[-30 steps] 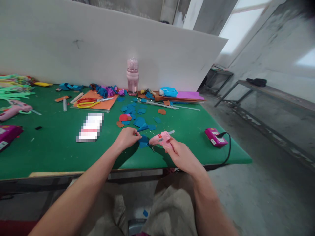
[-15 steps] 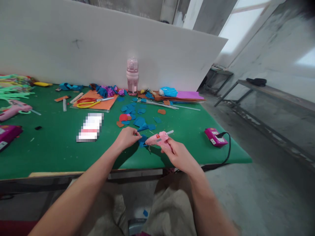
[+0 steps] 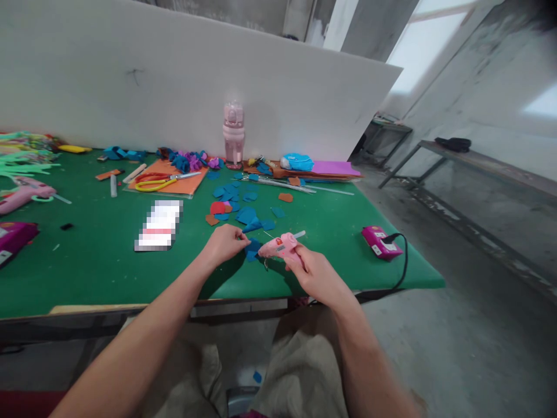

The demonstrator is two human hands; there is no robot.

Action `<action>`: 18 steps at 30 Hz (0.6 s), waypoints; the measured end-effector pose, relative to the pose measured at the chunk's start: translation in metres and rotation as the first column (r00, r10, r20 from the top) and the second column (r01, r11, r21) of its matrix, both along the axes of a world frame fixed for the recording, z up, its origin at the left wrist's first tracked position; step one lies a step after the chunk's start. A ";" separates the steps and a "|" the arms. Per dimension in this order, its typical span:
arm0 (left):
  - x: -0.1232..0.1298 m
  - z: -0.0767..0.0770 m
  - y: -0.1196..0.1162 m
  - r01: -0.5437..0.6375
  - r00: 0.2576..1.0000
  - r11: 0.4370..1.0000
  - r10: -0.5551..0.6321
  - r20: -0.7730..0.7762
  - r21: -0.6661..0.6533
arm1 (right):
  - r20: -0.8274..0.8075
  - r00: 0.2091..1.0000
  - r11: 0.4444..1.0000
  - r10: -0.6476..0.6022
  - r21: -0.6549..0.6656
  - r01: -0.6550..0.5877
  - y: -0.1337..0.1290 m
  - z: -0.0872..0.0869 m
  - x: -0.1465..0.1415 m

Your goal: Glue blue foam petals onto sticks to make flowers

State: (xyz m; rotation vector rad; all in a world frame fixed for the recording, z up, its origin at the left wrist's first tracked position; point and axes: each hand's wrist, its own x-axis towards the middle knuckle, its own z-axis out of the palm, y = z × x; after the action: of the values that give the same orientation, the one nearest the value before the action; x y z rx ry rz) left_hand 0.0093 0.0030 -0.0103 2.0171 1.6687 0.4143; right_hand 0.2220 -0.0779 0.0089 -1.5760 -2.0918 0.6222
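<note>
Left hand: thumb and fingertips pinched together at the edge of the blue piece; grip on it cannot be told.
Right hand: fingers curled closed around the glue gun's handle.
Glue gun: pink, nozzle pointing toward the left fingertips, at the blue piece.
Blue piece: on the green table, just beside the left fingertips.
Cutouts: blue, red and brown, scattered beyond the left fingers.
Bottle: pink, upright, farther beyond them.
Magenta box: right of the right fingers, well apart.
</note>
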 end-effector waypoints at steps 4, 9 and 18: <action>-0.001 -0.002 0.001 -0.004 1.000 1.000 0.004 0.007 -0.005 | -0.001 1.000 1.000 -0.010 0.006 0.010 0.000 0.002 0.002; -0.001 -0.002 0.001 -0.002 1.000 1.000 0.002 0.019 -0.007 | 0.016 0.999 0.999 -0.044 0.006 0.044 0.000 0.002 0.006; -0.001 -0.001 0.000 -0.003 0.999 1.000 0.003 0.032 -0.008 | -0.013 0.998 0.999 -0.053 -0.006 0.053 0.000 0.004 0.008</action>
State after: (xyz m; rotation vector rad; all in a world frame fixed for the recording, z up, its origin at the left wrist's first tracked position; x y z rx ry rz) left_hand 0.0085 0.0035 -0.0115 1.9916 1.6522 0.4377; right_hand 0.2295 -0.0780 0.0133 -1.6203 -2.0331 0.6188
